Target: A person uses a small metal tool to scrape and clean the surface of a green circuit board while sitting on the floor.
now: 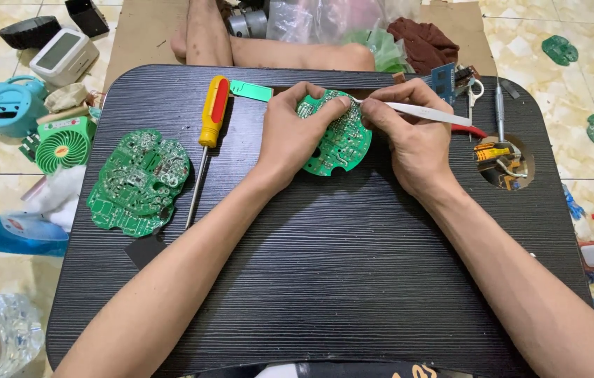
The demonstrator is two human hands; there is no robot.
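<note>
Head view, left hand (290, 133) gripping round circuit board (339, 143), right hand (409, 136) (tweezers (423, 112)) touching

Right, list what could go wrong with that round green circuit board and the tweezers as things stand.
1. The left hand props the round green circuit board tilted on the black ridged table; it could slip under pressure.
2. The thin white tweezers in the right hand press their tip near the board's top edge; a slip might scratch parts or jab a left fingertip.
3. The yellow-and-red screwdriver lies close by the left wrist and might get knocked.
</note>
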